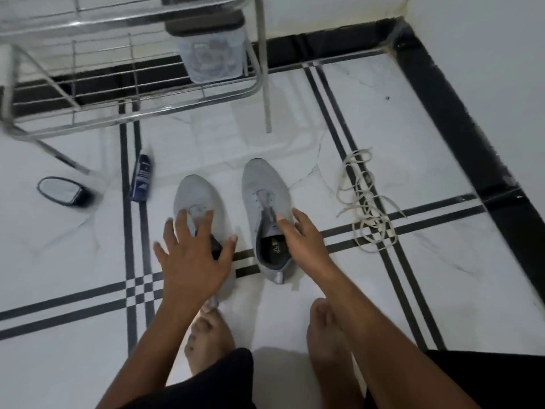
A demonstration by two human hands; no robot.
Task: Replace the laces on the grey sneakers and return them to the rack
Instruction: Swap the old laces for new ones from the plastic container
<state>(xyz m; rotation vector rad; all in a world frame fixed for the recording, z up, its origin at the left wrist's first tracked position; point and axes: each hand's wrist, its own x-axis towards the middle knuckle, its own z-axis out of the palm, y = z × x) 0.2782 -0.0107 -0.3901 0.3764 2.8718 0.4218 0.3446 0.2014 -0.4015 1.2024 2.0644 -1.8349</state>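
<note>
White marble-look floor [383, 119] crossed by paired black lines, black skirting along white walls. Two grey sneakers [265, 196] side by side, unlaced, before the wire rack [138, 93]; loose laces [365, 202] near, to their right. Left hand [191, 255] spread over one, right hand [298, 234] fingers straight on the other.

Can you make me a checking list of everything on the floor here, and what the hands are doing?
Surface: white marble-look floor with black stripes.
Job's things: two grey lace-less sneakers side by side; loose cream laces heaped to their right; metal wire rack behind.
Clutter: dark blue tube; oval mirror; clear plastic tub on rack.
Hands: left hand spread over left sneaker; right hand, fingers straight, at right sneaker.
Cables: nothing seen.
Surroundings: white wall, black skirting.
</note>
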